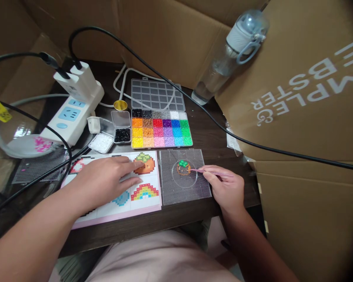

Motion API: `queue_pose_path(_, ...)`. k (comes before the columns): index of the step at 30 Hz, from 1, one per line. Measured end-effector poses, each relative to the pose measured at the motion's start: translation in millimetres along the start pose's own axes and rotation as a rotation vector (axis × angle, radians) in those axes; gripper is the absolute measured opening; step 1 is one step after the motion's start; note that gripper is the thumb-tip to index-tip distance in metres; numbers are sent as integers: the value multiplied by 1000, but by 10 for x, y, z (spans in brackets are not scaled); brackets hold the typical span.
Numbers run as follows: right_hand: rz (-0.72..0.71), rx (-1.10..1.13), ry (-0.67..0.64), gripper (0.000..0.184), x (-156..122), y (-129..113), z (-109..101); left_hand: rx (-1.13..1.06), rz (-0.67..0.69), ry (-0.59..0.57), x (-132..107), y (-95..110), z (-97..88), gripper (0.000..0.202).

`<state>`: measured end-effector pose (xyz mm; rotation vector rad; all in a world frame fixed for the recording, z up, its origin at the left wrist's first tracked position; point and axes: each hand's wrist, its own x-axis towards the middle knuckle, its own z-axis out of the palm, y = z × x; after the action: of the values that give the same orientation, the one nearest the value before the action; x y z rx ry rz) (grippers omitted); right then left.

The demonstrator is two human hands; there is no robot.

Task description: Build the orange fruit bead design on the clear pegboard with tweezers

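Note:
My left hand [108, 176] lies flat on a pattern sheet [144, 201], fingers stretched, the forefinger touching an orange fruit picture [148, 164]. My right hand [223, 186] pinches thin pink tweezers [211, 172], whose tip meets a small orange, brown and green bead figure [183, 167]. That figure sits inside a round clear pegboard [191, 180] laid on a square clear pegboard [184, 192]. Behind them stands an open bead box [161, 132] with many coloured compartments.
A white power strip [73, 105] with plugs and black cables [253, 145] crosses the dark table [214, 137]. Two small tubs hold white beads [101, 143] and black beads [122, 135]. A clear water bottle [226, 62] leans on cardboard boxes [306, 117]. Another pegboard [38, 164] lies left.

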<state>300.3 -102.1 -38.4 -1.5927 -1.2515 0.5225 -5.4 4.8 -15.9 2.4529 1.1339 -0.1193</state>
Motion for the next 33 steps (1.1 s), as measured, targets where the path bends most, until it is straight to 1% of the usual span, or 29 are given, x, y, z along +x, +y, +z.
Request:
queue_pose_path(6, 5, -5, -18, 13, 6, -19, -2, 22, 9, 4, -23, -7, -7, 37)
queue_pose_path(11, 19, -2, 9, 11, -5, -4, -1, 14, 8, 3, -21, -6, -14, 37)
queue_pose_path(14, 17, 22, 2, 11, 0, 14, -26, -3, 20, 15, -17, -15, -4, 38)
queue_pose_path(17, -5, 19, -19, 11, 100, -9, -60, -28, 30, 31, -19, -12, -6, 37)
queue_pose_path(20, -72, 16, -38, 10, 351, -107, -37, -18, 48, 14, -25, 14, -38, 35)
queue_pose_path(23, -149, 8, -91, 9, 698, -277, 109, 2, 37, -17, -36, 47, -81, 35)
queue_pose_path(25, -172, -90, -138, 10, 916, -406, 281, 3, 28, -18, -42, 62, -102, 34)
queue_pose_path(26, -173, -125, -188, 11, 1006, -466, 384, 3, 26, -17, -43, 67, -111, 34)
queue_pose_path(27, -169, -119, -226, 11, 1079, -519, 494, 1, 26, -17, -43, 71, -118, 33)
queue_pose_path(28, -154, -81, -286, 11, 1133, -562, 607, -3, 26, -20, -41, 74, -125, 33)
queue_pose_path(29, -153, -26, -312, 10, 1170, -592, 718, -7, 25, -24, -39, 76, -131, 33)
queue_pose_path(31, -140, 54, -332, 9, 1195, -618, 915, -16, 25, -31, -33, 78, -140, 32)
queue_pose_path(33, -116, 89, -345, 8, 1178, -604, 1053, -22, 27, -36, -30, 75, -144, 31)
